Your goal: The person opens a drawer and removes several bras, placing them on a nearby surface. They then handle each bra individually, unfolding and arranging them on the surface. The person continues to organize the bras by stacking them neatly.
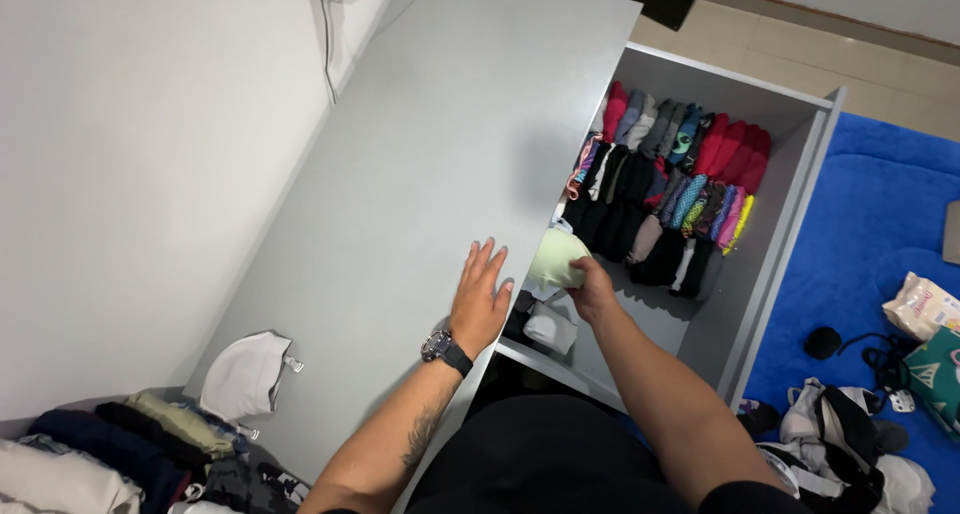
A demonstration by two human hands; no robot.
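Head view: our right hand [592,290] grips the pale green garment [558,258] over the drawer [790,224]; left hand [480,299], released, steadies on the surface [430,154] beside it.

pale crinkled pouch package [922,306] at right edge on blue mat [880,194]; teal-green white-marked package [938,376] just below it, partly cut off.
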